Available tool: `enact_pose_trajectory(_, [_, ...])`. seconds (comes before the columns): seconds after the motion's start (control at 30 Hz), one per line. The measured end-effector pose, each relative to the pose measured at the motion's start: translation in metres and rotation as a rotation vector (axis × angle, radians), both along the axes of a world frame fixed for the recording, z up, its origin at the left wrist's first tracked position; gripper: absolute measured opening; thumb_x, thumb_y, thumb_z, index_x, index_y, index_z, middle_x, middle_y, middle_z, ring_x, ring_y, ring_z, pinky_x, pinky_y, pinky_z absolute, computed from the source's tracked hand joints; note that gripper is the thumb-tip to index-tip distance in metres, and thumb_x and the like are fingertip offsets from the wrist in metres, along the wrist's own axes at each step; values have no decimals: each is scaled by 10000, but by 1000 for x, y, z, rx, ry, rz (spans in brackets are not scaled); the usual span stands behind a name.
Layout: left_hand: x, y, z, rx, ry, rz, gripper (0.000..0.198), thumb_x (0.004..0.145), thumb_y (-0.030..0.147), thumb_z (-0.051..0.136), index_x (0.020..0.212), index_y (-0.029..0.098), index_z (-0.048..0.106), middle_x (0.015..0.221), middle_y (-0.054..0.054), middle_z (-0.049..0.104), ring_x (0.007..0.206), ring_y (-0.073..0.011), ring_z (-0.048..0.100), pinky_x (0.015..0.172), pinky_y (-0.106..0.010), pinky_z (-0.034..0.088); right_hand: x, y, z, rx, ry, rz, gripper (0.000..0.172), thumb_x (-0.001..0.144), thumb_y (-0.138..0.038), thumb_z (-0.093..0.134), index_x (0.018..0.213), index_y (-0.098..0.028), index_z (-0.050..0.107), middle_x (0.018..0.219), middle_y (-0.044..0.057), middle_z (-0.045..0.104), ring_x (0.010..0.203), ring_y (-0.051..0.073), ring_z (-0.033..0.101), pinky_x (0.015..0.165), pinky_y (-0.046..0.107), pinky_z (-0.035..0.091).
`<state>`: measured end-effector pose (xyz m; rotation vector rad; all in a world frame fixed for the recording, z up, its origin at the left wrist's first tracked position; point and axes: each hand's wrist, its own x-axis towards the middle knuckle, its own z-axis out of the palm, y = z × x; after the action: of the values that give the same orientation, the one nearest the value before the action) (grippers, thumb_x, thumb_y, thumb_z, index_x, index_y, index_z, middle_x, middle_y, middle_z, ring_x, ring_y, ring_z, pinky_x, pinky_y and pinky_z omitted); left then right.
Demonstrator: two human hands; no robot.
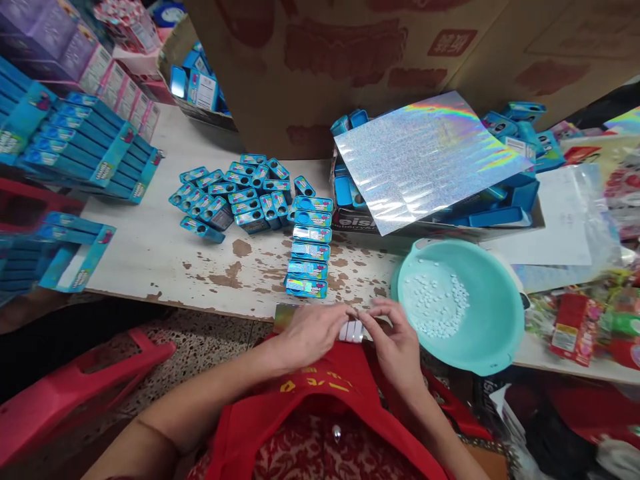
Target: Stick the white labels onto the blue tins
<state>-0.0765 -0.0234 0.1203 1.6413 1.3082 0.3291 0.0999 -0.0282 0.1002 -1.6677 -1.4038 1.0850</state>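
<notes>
My left hand [313,333] and my right hand [397,337] meet at the table's front edge, above my red apron [325,387]. Their fingertips pinch close together at the upper edge of a shiny sticker sheet [351,331]. Silvery strips of the sheet show between the hands, and a rainbow-tinted corner sticks out left of my left hand. My fingers hide the exact pinch point. Just beyond them lies a column of small blue boxes [310,252], several bearing shiny patches on top. Close to my right hand stands a turquoise basin [493,307] holding many small white pellets [435,303].
More small blue boxes [243,193] cluster at left centre. A large holographic sheet [430,157] lies across a carton [365,222] of blue containers. Blue display packs [100,150] are stacked left, above a red stool [100,393]. A tall cardboard box [350,67] blocks the back.
</notes>
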Motion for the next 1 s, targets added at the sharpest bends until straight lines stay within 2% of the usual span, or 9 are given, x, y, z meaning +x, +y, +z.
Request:
enact_pose_trajectory(0.1, [-40,29,24,16,29,129,249,899,321,401,1061,194,540,693,-2,579,630,-128,506,613,-247,381,-38,34,11,123,36,27,237,733,-442,661,702,-206,650,1048,84,515,1032,232,531,789,365,490])
enact_pose_trajectory(0.17, [-68,59,29,-5,-83,172,196,869,283,433,1011,175,515,595,32,506,553,-100,449,545,-217,344,-65,66,11,160,67,33,213,718,-413,674,709,-200,670,1047,79,504,1028,232,525,842,399,467])
enact_pose_trajectory(0.3, [-110,123,19,-50,-263,169,178,800,163,450,976,177,469,515,74,438,464,-64,368,468,-178,265,-108,130,-2,175,29,-39,117,647,-291,713,652,-178,685,954,66,510,1009,238,494,927,430,391])
enact_pose_trajectory(0.43, [-125,159,-2,-128,-264,178,178,737,97,480,892,180,456,485,79,449,418,-52,355,436,-172,249,-126,160,-23,186,-77,-87,102,619,-277,689,585,-185,662,894,69,488,953,255,439,888,438,378])
enact_pose_trajectory(0.53, [-128,163,-20,-204,-388,210,158,732,122,525,860,180,452,492,75,464,399,-44,355,414,-164,243,-131,163,-34,182,-92,-116,108,603,-282,674,564,-187,640,876,69,476,925,253,423,864,427,380])
enact_pose_trajectory(0.67, [-125,151,-46,-328,-660,309,189,767,279,589,783,182,428,478,73,438,351,-34,320,360,-163,174,-132,161,-41,184,-30,-133,98,596,-253,655,618,-172,605,866,60,488,894,224,461,856,386,390])
enact_pose_trajectory(0.73, [-119,142,-59,-402,-709,360,257,774,335,597,709,185,399,448,77,408,321,-28,287,343,-166,150,-131,161,-43,158,31,-167,203,572,-262,673,728,-172,579,853,40,501,835,199,479,810,361,409])
enact_pose_trajectory(0.83, [-109,132,-75,-472,-639,509,301,753,314,621,648,190,368,409,87,379,297,-25,269,339,-165,154,-130,166,-48,85,108,-205,396,535,-285,705,859,-182,502,815,0,512,711,154,480,707,317,423])
enact_pose_trajectory(1.0, [-106,110,-82,-323,-348,813,240,752,310,610,685,187,415,431,92,396,338,-41,330,384,-163,205,-123,170,-47,53,234,-181,315,588,-263,648,829,-189,458,774,-17,528,666,127,497,675,293,441])
